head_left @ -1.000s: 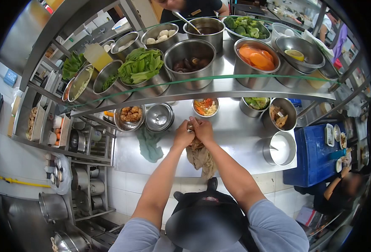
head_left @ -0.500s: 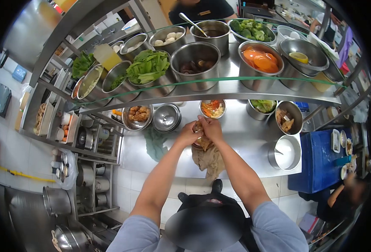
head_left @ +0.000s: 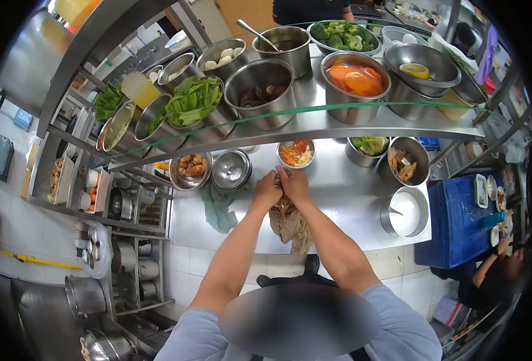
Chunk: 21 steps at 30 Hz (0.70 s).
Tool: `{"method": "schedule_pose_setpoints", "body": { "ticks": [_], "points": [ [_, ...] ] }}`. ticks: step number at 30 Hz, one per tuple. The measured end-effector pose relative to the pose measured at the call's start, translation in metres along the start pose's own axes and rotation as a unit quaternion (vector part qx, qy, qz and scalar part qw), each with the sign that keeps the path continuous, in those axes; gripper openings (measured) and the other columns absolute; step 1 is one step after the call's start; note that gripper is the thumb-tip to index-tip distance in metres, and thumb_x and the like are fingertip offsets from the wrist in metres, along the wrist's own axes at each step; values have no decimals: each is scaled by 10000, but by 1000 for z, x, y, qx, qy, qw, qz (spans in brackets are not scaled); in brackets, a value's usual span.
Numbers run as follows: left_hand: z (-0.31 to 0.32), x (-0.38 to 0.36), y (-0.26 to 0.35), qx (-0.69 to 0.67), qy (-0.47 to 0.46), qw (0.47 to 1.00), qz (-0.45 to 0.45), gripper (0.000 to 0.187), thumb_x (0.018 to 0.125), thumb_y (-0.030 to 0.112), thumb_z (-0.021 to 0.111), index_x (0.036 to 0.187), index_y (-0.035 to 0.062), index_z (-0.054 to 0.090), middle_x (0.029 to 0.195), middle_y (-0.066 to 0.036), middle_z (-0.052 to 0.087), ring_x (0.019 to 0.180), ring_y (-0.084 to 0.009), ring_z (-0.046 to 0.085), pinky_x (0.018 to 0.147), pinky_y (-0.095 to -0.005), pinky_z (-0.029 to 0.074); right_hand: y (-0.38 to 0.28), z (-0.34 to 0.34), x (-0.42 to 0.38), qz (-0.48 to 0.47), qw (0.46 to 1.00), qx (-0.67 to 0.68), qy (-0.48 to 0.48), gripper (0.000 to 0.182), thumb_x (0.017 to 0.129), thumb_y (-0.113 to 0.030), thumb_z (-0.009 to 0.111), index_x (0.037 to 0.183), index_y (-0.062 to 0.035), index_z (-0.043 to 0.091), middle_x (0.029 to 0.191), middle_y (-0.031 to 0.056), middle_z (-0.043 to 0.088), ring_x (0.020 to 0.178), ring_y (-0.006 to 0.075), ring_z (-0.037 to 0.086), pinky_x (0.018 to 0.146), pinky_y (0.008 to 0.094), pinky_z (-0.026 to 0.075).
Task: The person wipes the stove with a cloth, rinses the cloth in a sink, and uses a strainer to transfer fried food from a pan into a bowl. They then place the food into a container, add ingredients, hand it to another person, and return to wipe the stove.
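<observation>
Both hands meet over the steel counter, just below a metal bowl of shredded orange and white vegetables. My left hand and my right hand are closed around a brown, glossy piece of food, its kind mostly hidden by the fingers. Under my wrists, part of a brown item shows at the top of a crumpled brown cloth. A green cloth lies left of my left forearm, below a stack of steel bowls.
A steel shelf crosses above the counter, bearing several pots of vegetables. Browned food pieces fill a bowl at left. A pot of white contents stands at right, near a blue bin. Another person is at lower right.
My hands have drawn closer together and turned more downward, covering more of the brown piece. The camera view has shifted slightly. The person behind the shelf has moved right.
</observation>
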<state>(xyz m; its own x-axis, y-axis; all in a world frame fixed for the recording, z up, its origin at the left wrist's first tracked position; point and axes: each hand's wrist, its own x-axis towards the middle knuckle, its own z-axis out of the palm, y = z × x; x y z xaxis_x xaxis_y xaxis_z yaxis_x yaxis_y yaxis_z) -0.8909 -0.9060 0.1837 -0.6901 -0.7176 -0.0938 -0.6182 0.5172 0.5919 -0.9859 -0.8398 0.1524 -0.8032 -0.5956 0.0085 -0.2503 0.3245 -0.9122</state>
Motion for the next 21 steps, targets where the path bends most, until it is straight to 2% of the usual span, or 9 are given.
{"method": "schedule_pose_setpoints", "body": {
  "ticks": [2, 9, 11, 13, 14, 15, 18, 19, 21],
  "points": [
    [5, 5, -3, 17, 3, 1000, 8, 310, 814, 200, 669, 1086, 87, 569, 987, -225, 699, 990, -471, 633, 839, -538, 508, 5, 2, 0, -56, 997, -21, 45, 501, 938, -481, 605, 797, -14, 721, 763, 241, 665, 740, 440, 647, 678, 505, 488],
    [10, 14, -4, 7, 18, 998, 54, 334, 829, 275, 673, 1114, 132, 573, 1020, -208, 709, 1007, -482, 624, 861, -559, 510, 15, 6, 6, -56, 997, -30, 45, 513, 947, -481, 589, 783, -14, 723, 786, 251, 670, 773, 446, 649, 701, 519, 498],
    [11, 20, -21, 1, 3, 997, 82, 339, 832, 236, 682, 1125, 118, 560, 1002, -198, 707, 952, -451, 665, 841, -537, 528, 8, 0, 4, -27, 998, -19, 54, 522, 953, -481, 578, 784, -9, 724, 777, 253, 669, 780, 449, 648, 708, 519, 501],
    [-8, 19, -18, -64, -103, 985, 120, 364, 840, 136, 679, 1167, 98, 524, 990, -174, 687, 848, -350, 698, 757, -467, 569, 16, 2, 8, -16, 998, -12, 64, 522, 943, -494, 579, 786, -20, 728, 786, 254, 674, 789, 451, 650, 727, 521, 506],
    [-17, 13, -8, -112, -168, 979, 31, 391, 838, 54, 679, 1189, 48, 506, 1000, -141, 660, 814, -242, 678, 676, -385, 579, 22, 3, 9, -10, 998, -5, 69, 522, 933, -508, 580, 787, -31, 732, 795, 256, 679, 797, 452, 653, 746, 523, 511],
    [-18, 12, -7, -108, -179, 977, 32, 391, 838, 54, 679, 1189, 48, 506, 1000, -141, 660, 814, -242, 678, 676, -385, 579, 23, 1, 8, 1, 997, -5, 74, 522, 933, -508, 580, 787, -31, 732, 795, 256, 679, 797, 452, 653, 746, 523, 511],
    [-17, 7, -10, -235, -193, 952, 26, 364, 849, 80, 705, 1154, -29, 539, 998, -116, 657, 807, -189, 678, 570, -317, 560, 9, -15, 1, -22, 998, 49, 27, 521, 948, -500, 584, 789, -24, 726, 790, 262, 670, 789, 473, 632, 723, 529, 494],
    [-13, 12, -22, -232, -198, 952, 24, 364, 849, 80, 705, 1154, -29, 539, 998, -116, 657, 807, -189, 678, 570, -317, 560, 7, -16, 0, -17, 998, 51, 28, 521, 948, -500, 584, 789, -24, 726, 790, 262, 670, 789, 473, 632, 723, 529, 494],
    [-11, 20, -36, -171, -222, 955, 98, 437, 875, 97, 716, 1249, 2, 511, 1086, -59, 643, 919, -164, 669, 627, -295, 629, 5, -16, 0, -50, 997, 64, 11, 517, 947, -499, 587, 815, -20, 728, 801, 266, 671, 803, 468, 636, 743, 528, 495]
  ]
}}
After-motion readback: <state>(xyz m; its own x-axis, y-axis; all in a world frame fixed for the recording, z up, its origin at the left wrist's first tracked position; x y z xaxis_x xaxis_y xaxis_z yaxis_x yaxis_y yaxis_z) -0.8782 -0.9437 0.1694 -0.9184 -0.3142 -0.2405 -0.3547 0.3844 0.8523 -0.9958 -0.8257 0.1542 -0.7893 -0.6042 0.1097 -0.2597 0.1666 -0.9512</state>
